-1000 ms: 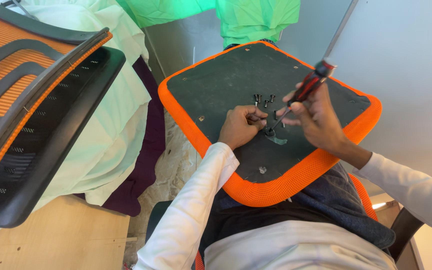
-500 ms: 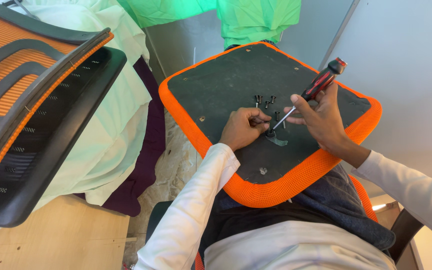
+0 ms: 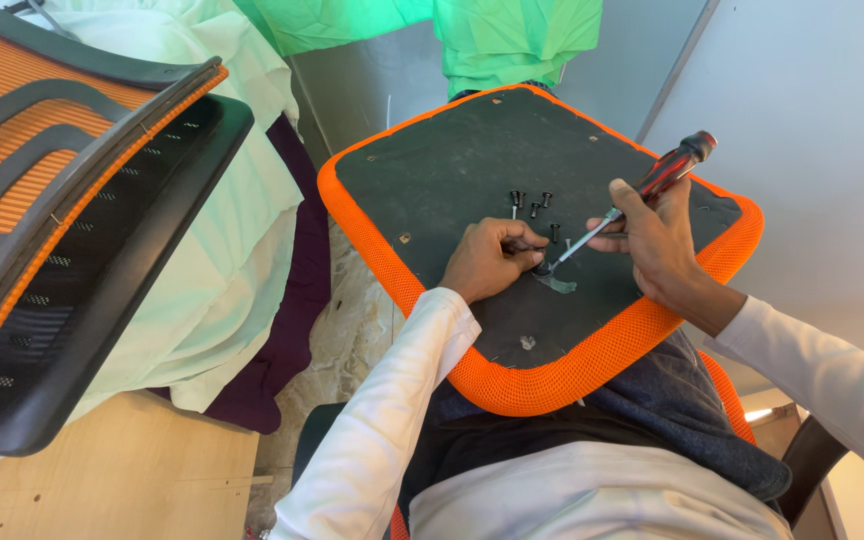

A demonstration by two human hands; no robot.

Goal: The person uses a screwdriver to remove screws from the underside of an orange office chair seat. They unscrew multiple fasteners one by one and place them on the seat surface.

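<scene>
On the dark underside of the orange seat pad (image 3: 432, 160), the left hand (image 3: 482, 260) pinches a small fitting (image 3: 542, 268) at its middle; the right hand (image 3: 657, 240) grips a red-handled screwdriver (image 3: 652, 185), tip on that fitting, loose screws (image 3: 532, 203) just beyond

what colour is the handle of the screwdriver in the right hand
Red with black, on the screwdriver held in the right hand; the head view shows it.

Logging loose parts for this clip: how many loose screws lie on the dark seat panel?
4 screws show clearly, clustered on the seat panel beyond the left hand. More may hide under the hands.
</scene>
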